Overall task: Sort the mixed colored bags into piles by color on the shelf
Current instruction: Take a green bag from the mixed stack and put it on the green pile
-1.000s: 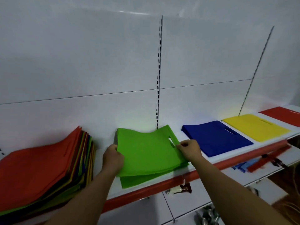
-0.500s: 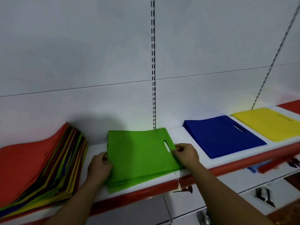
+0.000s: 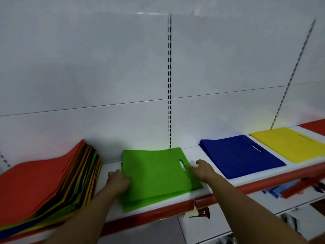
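A pile of green bags lies flat on the white shelf, in the middle. My left hand rests against the pile's left edge. My right hand touches its right edge beside the handle slot, fingers apart. Neither hand lifts a bag. At the left sits the mixed stack, with a red bag on top and several colours fanned out below. Right of the green pile lie a blue pile, a yellow pile and a red pile at the frame's edge.
The shelf has a red front lip and a white back wall with slotted uprights. A lower shelf at the right holds blue and red items, blurred. A small tag hangs under the lip.
The green bag that both hands held tilted above the pile now lies flat on it. My hands have slid to the pile's left and right edges.
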A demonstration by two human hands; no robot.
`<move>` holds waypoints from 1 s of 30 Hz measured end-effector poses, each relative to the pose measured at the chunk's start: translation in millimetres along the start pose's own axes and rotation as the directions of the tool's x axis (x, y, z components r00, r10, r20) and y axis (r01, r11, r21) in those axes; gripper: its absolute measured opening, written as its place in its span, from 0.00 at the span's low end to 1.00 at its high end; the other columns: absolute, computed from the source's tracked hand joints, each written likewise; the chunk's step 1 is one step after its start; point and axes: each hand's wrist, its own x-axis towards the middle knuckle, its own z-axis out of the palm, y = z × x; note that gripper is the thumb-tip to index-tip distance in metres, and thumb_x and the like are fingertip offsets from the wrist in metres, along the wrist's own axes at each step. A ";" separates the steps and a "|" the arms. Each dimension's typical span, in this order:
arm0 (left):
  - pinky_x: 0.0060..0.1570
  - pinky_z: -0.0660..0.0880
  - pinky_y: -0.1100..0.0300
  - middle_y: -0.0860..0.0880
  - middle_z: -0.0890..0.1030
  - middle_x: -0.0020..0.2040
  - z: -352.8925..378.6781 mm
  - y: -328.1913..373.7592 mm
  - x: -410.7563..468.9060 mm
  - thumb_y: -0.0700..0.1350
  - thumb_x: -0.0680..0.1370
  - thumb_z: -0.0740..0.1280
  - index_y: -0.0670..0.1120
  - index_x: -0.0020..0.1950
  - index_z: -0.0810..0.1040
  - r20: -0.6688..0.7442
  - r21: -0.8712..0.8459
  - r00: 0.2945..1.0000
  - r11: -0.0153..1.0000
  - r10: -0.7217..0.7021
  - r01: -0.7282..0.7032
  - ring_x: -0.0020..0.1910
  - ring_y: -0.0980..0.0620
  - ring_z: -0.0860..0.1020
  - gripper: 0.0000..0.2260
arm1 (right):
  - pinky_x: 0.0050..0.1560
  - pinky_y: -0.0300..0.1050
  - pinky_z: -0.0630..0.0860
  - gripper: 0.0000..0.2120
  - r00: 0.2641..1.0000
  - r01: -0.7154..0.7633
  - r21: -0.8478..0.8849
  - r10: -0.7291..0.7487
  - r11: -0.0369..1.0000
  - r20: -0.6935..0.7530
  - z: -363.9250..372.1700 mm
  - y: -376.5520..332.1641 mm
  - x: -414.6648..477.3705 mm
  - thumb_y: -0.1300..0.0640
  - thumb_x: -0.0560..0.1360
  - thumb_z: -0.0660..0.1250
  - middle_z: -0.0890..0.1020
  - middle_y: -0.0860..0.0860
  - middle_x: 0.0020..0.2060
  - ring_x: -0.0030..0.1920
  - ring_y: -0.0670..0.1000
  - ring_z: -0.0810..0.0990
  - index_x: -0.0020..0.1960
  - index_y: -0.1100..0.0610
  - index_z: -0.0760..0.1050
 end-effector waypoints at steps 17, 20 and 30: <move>0.54 0.77 0.53 0.57 0.82 0.49 -274.5 14.9 -47.8 0.64 0.77 0.63 0.56 0.50 0.81 -0.289 0.194 0.799 0.849 0.528 -0.491 0.50 0.54 0.79 0.14 | 0.54 0.46 0.75 0.18 0.834 0.472 -0.058 -0.467 0.880 -0.294 -36.5 -262.6 -100.2 0.40 0.76 0.65 0.82 0.48 0.53 0.53 0.51 0.79 0.58 0.51 0.79; 0.54 0.77 0.52 0.56 0.81 0.49 -315.1 -48.3 -58.3 0.63 0.78 0.62 0.56 0.50 0.80 -0.335 0.203 0.831 0.896 0.443 -0.396 0.49 0.53 0.79 0.13 | 0.52 0.46 0.76 0.17 0.823 0.515 -0.061 -0.513 0.855 -0.244 1.4 -308.5 -114.3 0.39 0.76 0.65 0.82 0.48 0.51 0.52 0.51 0.80 0.54 0.51 0.80; 0.40 0.74 0.60 0.45 0.83 0.40 -356.0 -227.6 -78.5 0.43 0.78 0.64 0.39 0.42 0.82 -0.392 0.033 0.914 0.995 0.101 -0.095 0.42 0.47 0.81 0.11 | 0.53 0.47 0.77 0.17 0.829 0.545 -0.159 -0.558 0.823 -0.048 134.8 -389.1 -138.5 0.38 0.73 0.69 0.82 0.49 0.49 0.52 0.52 0.81 0.50 0.51 0.81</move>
